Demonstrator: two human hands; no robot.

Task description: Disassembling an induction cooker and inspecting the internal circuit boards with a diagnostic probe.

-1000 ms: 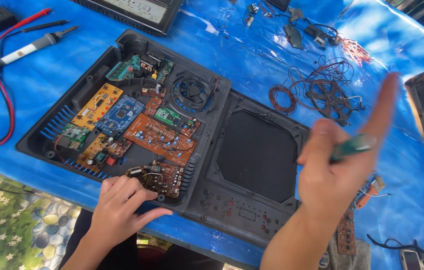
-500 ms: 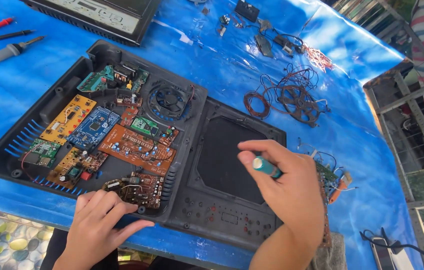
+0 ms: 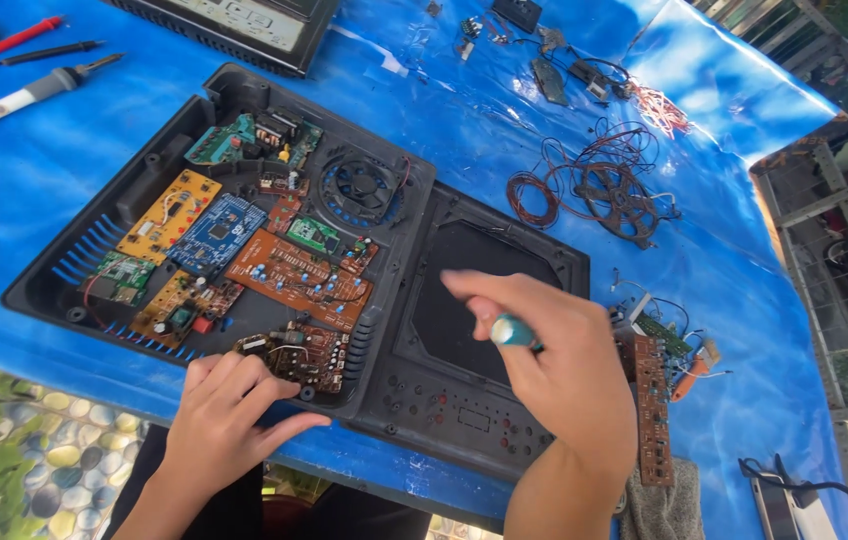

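Screwdriver (image 3: 514,331) with teal handle gripped in right hand (image 3: 559,375), fingers curled shut around it; only the handle end shows, the shaft hidden behind the fingers, so direction of the tip cannot be told. Right hand poised above the speaker panel (image 3: 489,290) in the right half of the black casing (image 3: 244,95). Left hand (image 3: 229,410) open, fingers spread flat on the small brown circuit board (image 3: 299,355) at the near edge of the casing's left half, pinning it, holding nothing. Board lies to the left of the screwdriver and slightly nearer the body, with its long axis roughly along the casing's near edge. Left hand already touching it; right hand near but apart. Other boards (image 3: 299,275), orange, blue and green, and a fan (image 3: 362,185) beyond, farther from both hands. Loose wires (image 3: 594,190) well apart on the blue sheet (image 3: 744,300).
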